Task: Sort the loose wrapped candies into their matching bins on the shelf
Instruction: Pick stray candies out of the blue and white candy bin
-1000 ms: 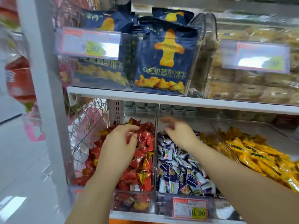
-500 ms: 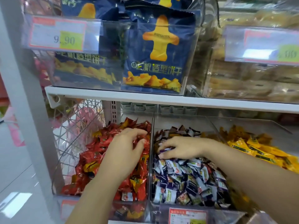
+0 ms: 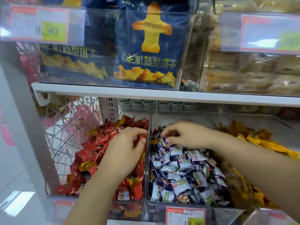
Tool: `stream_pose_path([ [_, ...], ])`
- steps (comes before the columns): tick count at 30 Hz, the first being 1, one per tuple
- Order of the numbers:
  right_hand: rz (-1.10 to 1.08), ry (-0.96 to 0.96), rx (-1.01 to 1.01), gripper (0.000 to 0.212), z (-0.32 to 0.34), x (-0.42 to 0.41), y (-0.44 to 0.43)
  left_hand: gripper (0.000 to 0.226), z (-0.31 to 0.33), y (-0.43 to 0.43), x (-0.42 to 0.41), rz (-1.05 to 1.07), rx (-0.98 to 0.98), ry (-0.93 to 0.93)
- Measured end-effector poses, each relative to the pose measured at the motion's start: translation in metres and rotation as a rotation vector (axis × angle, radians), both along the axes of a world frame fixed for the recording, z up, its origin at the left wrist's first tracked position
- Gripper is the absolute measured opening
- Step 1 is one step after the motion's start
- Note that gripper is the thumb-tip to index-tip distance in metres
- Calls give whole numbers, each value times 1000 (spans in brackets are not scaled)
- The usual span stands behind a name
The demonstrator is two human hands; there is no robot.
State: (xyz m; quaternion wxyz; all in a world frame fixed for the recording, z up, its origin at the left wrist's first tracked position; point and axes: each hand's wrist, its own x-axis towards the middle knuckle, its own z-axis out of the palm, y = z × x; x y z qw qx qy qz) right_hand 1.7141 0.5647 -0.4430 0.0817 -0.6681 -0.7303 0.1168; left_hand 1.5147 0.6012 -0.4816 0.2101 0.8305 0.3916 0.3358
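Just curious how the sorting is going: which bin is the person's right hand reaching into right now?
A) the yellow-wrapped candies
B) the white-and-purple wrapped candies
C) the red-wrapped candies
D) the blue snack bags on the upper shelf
B: the right hand rests on the white-and-purple candies, just right of the clear divider, while the left hand lies on the red candies.

I see three candy bins side by side on the lower shelf: the left bin (image 3: 97,194), the middle bin (image 3: 215,213) and the right bin (image 3: 253,120), with a clear divider (image 3: 148,143) between the first two. My left hand (image 3: 125,153) lies in the left bin, my right hand (image 3: 186,135) in the middle one. Snack bags (image 3: 151,46) stand on the upper shelf (image 3: 146,93) above
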Motion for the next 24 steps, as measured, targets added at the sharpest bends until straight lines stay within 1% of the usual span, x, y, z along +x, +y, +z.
stream_pose_path([
  [2, -35, -17, 17, 29, -15, -8, 27, 25, -1, 1, 1, -3, -3, -4],
  [6, -39, -129, -56, 28, -45, -11, 61, 24, -2, 4, 0, -5, 5, -30],
  [9, -59, -42, -37, 19, -50, -6, 62, 25, -2, 5, -2, -11, 19, -21],
  [12, -90, 61, 30, 9, -44, -3, 48, 26, -2, 5, -2, -11, 40, 3],
  [14, -134, 157, 100, 6, -37, -2, 32, 26, -1, 2, -1, -12, 64, 19],
  [17, -253, 356, 190, 8, -26, 3, 6, 26, 1, -3, 2, -16, 80, 12],
  [21, -463, 689, 319, 8, -15, 9, -32, 25, 3, -12, 10, -13, 90, -2],
  [24, -556, 934, 428, 10, -9, 15, -63, 25, 5, -20, 17, -19, 96, -4],
])
